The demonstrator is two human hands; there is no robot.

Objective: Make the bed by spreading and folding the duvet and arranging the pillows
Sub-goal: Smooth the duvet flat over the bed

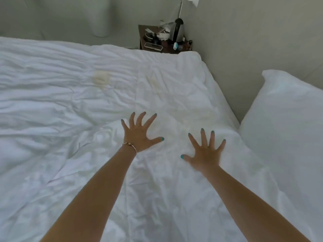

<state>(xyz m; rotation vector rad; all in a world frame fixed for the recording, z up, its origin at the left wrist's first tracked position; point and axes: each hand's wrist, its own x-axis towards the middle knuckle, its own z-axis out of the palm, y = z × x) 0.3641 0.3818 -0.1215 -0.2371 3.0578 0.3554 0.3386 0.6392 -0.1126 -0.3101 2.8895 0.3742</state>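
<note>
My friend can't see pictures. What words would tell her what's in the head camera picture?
Two bare hands, the left hand and right hand, lie spread with straight fingers on a wrinkled white duvet covering a bed. A white pillow lies at the right, by the wall, and a cluttered dark nightstand stands beyond the bed's far corner.

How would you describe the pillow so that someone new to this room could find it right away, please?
Start at the white duvet covering the bed, under both spread hands. Look past its right edge, beside the wall: the pillow lies there. It is plump and smooth, while the duvet is flat and creased.
</note>
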